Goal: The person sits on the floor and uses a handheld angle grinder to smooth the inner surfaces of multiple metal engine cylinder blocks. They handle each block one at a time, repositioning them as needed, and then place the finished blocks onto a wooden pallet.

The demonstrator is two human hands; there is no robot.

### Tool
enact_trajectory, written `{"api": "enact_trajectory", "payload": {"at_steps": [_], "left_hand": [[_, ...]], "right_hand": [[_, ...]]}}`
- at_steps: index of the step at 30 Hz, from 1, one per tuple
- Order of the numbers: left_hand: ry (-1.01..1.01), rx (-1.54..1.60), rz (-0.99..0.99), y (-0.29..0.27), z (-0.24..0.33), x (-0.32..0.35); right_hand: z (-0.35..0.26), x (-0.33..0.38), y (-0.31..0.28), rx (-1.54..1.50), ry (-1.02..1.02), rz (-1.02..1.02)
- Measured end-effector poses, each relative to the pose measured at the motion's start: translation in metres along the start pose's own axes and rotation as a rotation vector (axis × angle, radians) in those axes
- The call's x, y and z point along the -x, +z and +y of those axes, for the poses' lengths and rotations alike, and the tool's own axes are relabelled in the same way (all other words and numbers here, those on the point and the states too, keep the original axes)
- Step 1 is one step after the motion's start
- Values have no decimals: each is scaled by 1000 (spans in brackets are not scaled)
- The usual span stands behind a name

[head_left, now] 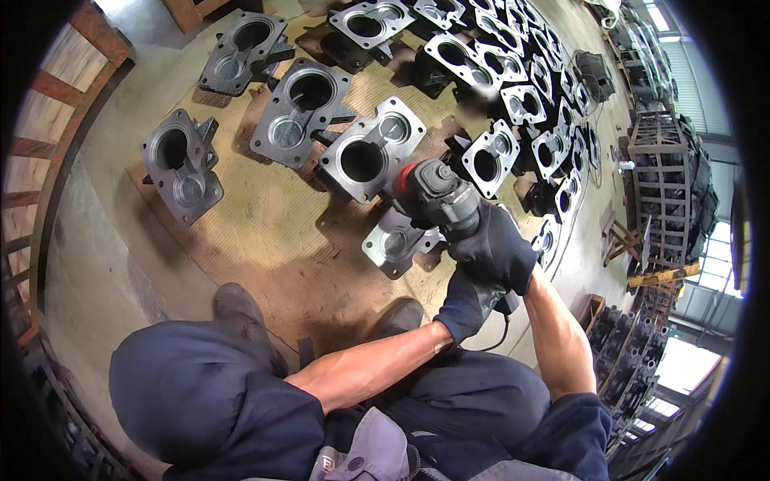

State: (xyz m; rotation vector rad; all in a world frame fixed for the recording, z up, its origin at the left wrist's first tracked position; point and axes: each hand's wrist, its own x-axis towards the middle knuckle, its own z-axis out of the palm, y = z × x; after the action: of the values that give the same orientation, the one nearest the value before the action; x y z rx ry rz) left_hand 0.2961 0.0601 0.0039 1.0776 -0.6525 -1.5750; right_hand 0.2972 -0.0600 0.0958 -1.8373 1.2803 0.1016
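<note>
My right hand [499, 247] and left hand [469, 306] wrap the angle grinder [441, 196], its head ahead of them by a metal casting [380, 147]; it seems hefty, rigid, best gripped around the body.

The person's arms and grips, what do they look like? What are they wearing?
The left grip and right grip wear dark gloves, blackish with navy cuffs. Navy sleeves stop well above the gloves, leaving the forearms bare. I can't tell if they're rolled.
</note>
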Motion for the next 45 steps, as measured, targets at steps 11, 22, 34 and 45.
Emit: {"api": "enact_trajectory", "payload": {"at_steps": [11, 22, 34, 45], "left_hand": [[39, 278, 56, 10, -34, -40], [-74, 154, 95, 18, 3, -22], [-38, 31, -66, 12, -20, -52], [38, 350, 123, 9, -72, -50]], "right_hand": [[6, -35, -12, 23, 84, -35], [26, -14, -14, -53, 21, 63], [41, -32, -18, 15, 28, 42], [14, -50, -11, -21, 103, -80]]}}
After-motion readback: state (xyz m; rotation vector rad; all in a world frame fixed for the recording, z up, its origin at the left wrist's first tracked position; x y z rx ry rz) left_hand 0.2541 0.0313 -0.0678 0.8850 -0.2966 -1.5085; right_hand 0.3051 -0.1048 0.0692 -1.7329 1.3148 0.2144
